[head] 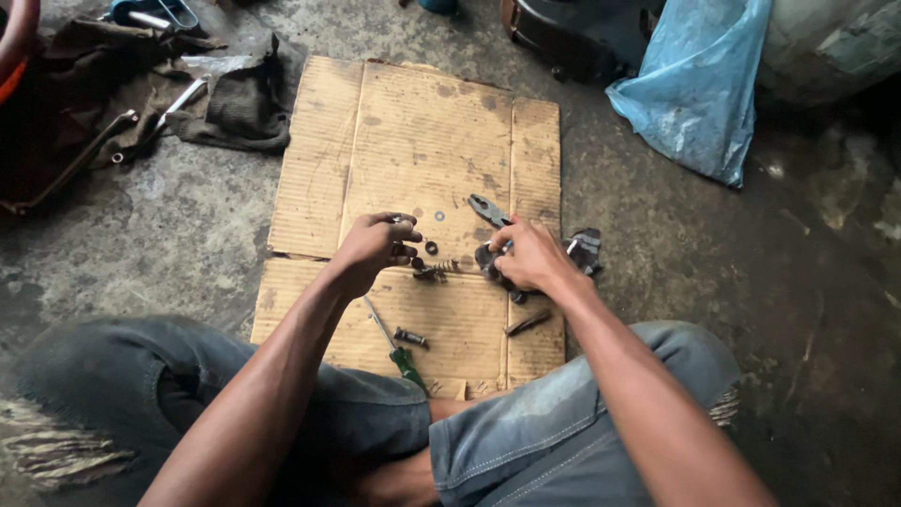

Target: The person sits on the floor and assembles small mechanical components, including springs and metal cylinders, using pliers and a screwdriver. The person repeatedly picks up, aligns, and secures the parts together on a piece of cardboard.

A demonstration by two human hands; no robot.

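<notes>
The left hand [373, 249] has its fingers [405, 235] curled around 1 small metal part [402, 220], pinched at the tips. The right hand [527, 255] grips 1 dark greasy part [495, 266], fingers clenched over it. Between the 2 hands lies 1 coil spring [437, 270] and 1 small dark ring [431, 248], with 1 washer [439, 216] just beyond. 1 pair of pliers [488, 210] lies just above the right hand, 1 green-handled screwdriver [394, 343] near the left forearm, 1 short bolt [410, 337] beside it. All rest on 1 cardboard sheet [413, 131] on the concrete floor [169, 244]; its far half is bare. 1 blue plastic bag [694, 94] sits well apart at the upper right, dark rags [244, 103] at the upper left.
</notes>
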